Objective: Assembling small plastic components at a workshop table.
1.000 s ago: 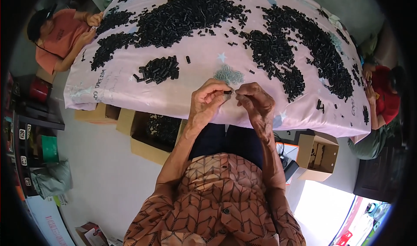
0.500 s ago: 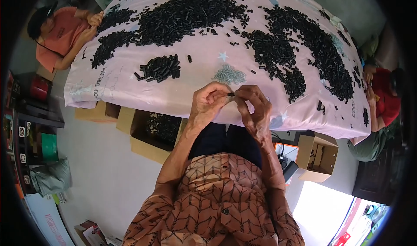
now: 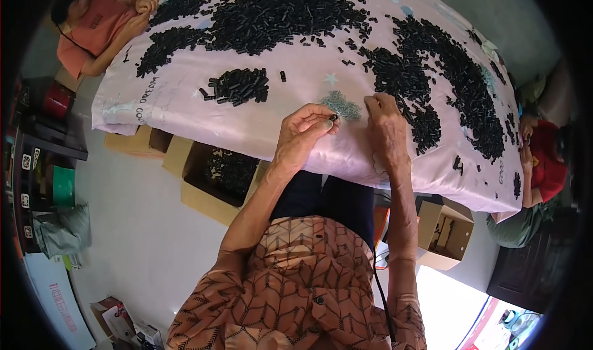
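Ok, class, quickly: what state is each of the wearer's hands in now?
Left hand: closed, pinching a small black piece.
Right hand: curled beside the small pale pieces; whether it holds anything cannot be told.

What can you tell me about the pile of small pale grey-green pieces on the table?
The pile of small pale grey-green pieces is a low, loose heap of thin, slightly shiny bits, possibly metal, lying jumbled on the pale pink cloth. The left hand is at its near edge, the right hand just to its right; contact with either is unclear. Single pieces are too small to make out.
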### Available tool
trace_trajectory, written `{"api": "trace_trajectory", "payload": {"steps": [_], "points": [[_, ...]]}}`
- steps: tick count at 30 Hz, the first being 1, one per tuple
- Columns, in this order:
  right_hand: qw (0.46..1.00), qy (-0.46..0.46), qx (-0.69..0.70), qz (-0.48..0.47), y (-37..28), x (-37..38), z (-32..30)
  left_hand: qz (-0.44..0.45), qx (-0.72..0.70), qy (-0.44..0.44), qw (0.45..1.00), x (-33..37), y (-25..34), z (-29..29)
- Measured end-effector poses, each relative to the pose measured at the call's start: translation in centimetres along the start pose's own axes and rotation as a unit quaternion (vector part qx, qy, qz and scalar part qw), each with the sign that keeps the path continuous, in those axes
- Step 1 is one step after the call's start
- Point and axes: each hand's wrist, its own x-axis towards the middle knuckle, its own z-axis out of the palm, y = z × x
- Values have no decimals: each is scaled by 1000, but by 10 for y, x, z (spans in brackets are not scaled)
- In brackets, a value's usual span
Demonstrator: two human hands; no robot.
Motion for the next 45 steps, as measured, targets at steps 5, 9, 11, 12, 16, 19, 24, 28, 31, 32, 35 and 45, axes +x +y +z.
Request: {"api": "trace_trajectory", "payload": {"steps": [5, 9, 11, 12, 16, 19, 24, 28, 31, 32, 35, 45], "points": [[999, -26, -27, -11, 2, 1, 6, 7, -30, -15, 999, 0, -2, -2], [995, 39, 64, 65, 3, -5, 2, 0, -20, -15, 1000, 0, -1, -1], [988, 74, 112, 69, 3, -12, 1, 0, -17, -18, 1000, -1, -1, -1], [978, 109, 160, 73, 3, -15, 0, -2, -20, -21, 1000, -1, -1, -1], [774, 70, 565, 278, -22, -24, -14, -14, -41, -23, 999, 1, 1, 1], [711, 59, 638, 291, -36, -22, -13, -17, -61, -23, 998, 5, 2, 1], [680, 48, 661, 315, -41, -26, -7, -13, -3, -36, 999, 11, 4, 4], [668, 59, 681, 293, -42, -30, -5, -4, 66, -27, 997, 13, 3, 3], [675, 57, 685, 269, -42, -34, -1, 3, 52, -52, 997, 13, 0, 0], [674, 59, 685, 270, -43, -36, 0, 1, 53, -53, 997, 12, 0, 0], [673, 78, 695, 240, -46, -36, 3, -2, 62, -55, 997, 12, 0, 0], [699, 76, 677, 217, -50, -35, 0, -29, 57, -69, 996, 9, 4, 1]]}}
